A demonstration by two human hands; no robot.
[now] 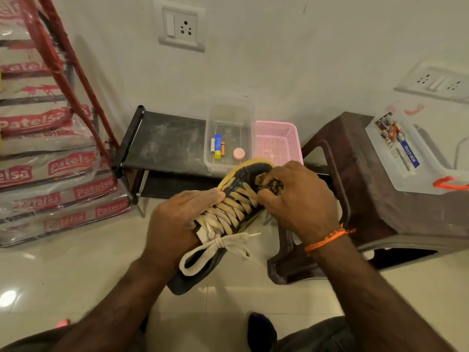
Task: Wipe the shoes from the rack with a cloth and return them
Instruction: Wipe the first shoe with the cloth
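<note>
A black sneaker [239,179] with a yellowed sole rim and beige laces is held up in front of me, toe pointing away. My left hand [177,219] grips it from the left side, fingers lying along the laces. My right hand [297,199] holds a bunched brown patterned cloth [270,182] and presses it onto the toe end of the shoe. Behind the shoe stands a low black shoe rack [162,143]; its top shelf is dusty.
A clear plastic box [229,135] with batteries and small items and a pink basket [279,141] sit on the rack. A brown plastic stool [375,189] stands right, carrying a clear storage box [411,153]. Stacked sacks [50,161] and a red ladder [76,77] fill the left.
</note>
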